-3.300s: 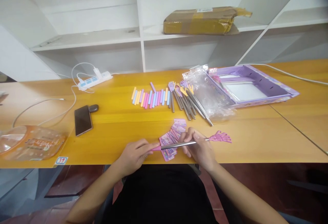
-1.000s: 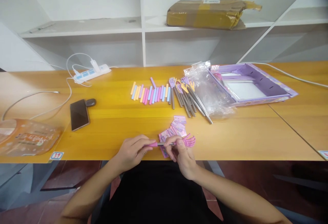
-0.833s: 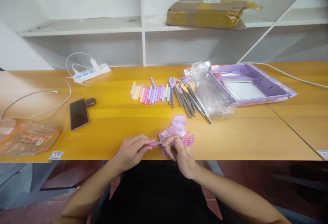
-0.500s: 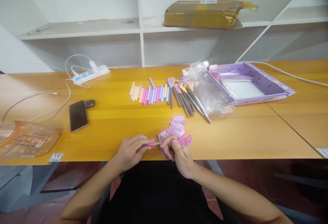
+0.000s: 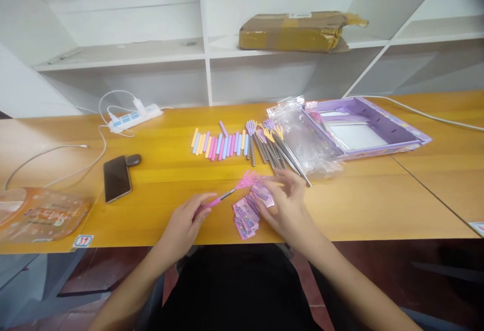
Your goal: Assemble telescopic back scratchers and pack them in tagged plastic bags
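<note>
My left hand [image 5: 189, 217] is closed round the pink handle of a small back scratcher [image 5: 227, 194], whose metal rod slants up to a pink hand-shaped head. My right hand [image 5: 285, 202] is just right of that head, fingers apart and somewhat blurred, over the edge of a pile of pink printed cards [image 5: 245, 215]. Behind, a row of pastel handle tubes [image 5: 223, 144] lies side by side. To its right are several metal rods with purple and yellow hand-shaped heads [image 5: 276, 142].
Clear plastic bags [image 5: 308, 142] lie against a purple box [image 5: 404, 129] at the right. Left are a phone [image 5: 117, 178], a power strip [image 5: 136, 118] with cables and an orange pouch [image 5: 53, 215]. A taped carton [image 5: 291, 32] sits on the shelf behind.
My right hand has let go of the back scratcher and moved right and up, its fingers spreading. The scratcher's head now points up and away, still held by my left hand.
</note>
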`<action>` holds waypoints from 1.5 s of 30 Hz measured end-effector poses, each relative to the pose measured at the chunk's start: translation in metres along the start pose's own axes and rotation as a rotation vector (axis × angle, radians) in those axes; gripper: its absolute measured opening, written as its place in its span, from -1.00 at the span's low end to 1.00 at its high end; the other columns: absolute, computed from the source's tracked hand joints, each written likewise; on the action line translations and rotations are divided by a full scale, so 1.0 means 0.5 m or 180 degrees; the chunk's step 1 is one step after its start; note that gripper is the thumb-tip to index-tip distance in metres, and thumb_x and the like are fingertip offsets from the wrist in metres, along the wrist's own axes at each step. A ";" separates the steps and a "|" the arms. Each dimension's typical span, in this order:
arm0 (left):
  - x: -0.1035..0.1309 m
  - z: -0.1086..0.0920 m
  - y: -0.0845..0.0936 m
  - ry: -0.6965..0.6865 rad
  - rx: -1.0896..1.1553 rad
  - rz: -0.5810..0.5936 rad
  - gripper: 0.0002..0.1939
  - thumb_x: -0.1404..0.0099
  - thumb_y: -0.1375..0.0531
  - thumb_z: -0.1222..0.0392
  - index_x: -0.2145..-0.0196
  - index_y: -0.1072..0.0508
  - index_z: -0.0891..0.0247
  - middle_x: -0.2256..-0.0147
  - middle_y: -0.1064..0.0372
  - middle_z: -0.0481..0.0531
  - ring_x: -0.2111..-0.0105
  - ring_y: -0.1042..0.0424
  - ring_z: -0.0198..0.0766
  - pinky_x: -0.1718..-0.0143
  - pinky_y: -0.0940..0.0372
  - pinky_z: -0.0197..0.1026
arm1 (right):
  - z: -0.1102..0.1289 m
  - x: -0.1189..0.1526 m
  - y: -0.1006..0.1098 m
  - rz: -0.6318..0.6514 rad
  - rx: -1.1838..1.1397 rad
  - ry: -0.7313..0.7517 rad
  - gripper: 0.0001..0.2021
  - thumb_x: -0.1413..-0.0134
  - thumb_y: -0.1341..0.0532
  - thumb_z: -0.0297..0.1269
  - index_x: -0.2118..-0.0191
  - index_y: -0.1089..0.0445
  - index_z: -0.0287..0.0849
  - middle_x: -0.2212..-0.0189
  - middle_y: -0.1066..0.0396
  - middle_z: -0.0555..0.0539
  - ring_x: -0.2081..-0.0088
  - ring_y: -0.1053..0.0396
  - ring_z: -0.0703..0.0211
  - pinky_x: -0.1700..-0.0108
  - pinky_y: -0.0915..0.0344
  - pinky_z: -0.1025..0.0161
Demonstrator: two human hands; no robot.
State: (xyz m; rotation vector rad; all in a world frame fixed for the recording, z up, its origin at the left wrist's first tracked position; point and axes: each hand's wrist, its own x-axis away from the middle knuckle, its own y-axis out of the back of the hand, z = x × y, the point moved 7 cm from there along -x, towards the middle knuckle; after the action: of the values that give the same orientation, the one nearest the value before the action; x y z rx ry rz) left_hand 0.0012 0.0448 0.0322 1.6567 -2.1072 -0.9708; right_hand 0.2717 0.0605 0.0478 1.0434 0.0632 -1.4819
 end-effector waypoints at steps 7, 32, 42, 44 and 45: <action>0.015 -0.018 -0.017 0.0140 0.0012 0.0662 -0.64 -0.69 -0.02 0.01 -0.26 -0.48 0.01 -0.19 -0.58 0.01 -0.16 -0.57 -0.17 -0.20 -0.43 -0.15 | 0.049 0.007 -0.006 0.0800 0.1316 0.1398 -0.58 -0.45 -0.26 -0.45 -0.35 -0.41 -0.14 -0.19 -0.49 -0.26 -0.25 -0.37 -0.17 -0.23 -0.34 -0.11; 0.047 -0.010 0.059 -0.1421 -0.2541 -0.0131 -0.75 -0.66 -0.04 0.23 -0.02 -0.53 0.19 0.32 -0.50 0.02 0.40 -0.49 -0.20 0.38 -0.28 -0.22 | -0.025 0.031 0.192 0.0205 0.1990 0.1416 -0.74 -0.46 -0.14 -0.55 0.04 -0.51 -0.05 0.18 -0.61 -0.04 0.15 -0.49 0.12 -0.03 -0.29 0.10; 0.109 0.090 0.118 -0.1440 -0.2160 -0.0114 -0.76 -0.64 -0.09 0.22 0.02 -0.58 0.19 0.34 -0.56 -0.01 0.41 -0.55 -0.26 0.36 -0.35 -0.28 | -0.227 0.150 0.319 -0.0270 0.2902 0.1001 -0.87 -0.35 -0.42 -0.26 0.26 -0.52 -0.10 0.38 -0.59 0.02 0.32 -0.53 0.14 0.12 -0.32 0.19; 0.108 0.102 0.122 -0.1325 -0.2147 -0.0097 -0.75 -0.64 -0.10 0.20 0.02 -0.59 0.17 0.31 -0.59 0.00 0.39 -0.57 -0.25 0.34 -0.37 -0.28 | -0.222 0.149 0.317 -0.0190 0.2909 0.1037 -0.88 -0.33 -0.44 -0.29 0.26 -0.52 -0.06 0.37 -0.60 0.03 0.32 -0.55 0.15 0.12 -0.34 0.19; 0.107 0.107 0.125 -0.1289 -0.2117 -0.0075 -0.75 -0.65 -0.09 0.18 0.01 -0.60 0.17 0.28 -0.61 0.01 0.37 -0.59 -0.25 0.33 -0.39 -0.28 | -0.218 0.147 0.321 -0.0171 0.2914 0.1072 -0.87 -0.31 -0.45 -0.32 0.27 -0.52 -0.04 0.37 -0.61 0.04 0.33 -0.56 0.16 0.14 -0.35 0.19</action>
State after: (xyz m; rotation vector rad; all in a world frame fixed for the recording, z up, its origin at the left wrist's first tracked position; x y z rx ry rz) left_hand -0.0932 0.0190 0.0251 1.2115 -1.6724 -1.8841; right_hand 0.4753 0.0304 0.0226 2.0317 -0.3865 -1.3720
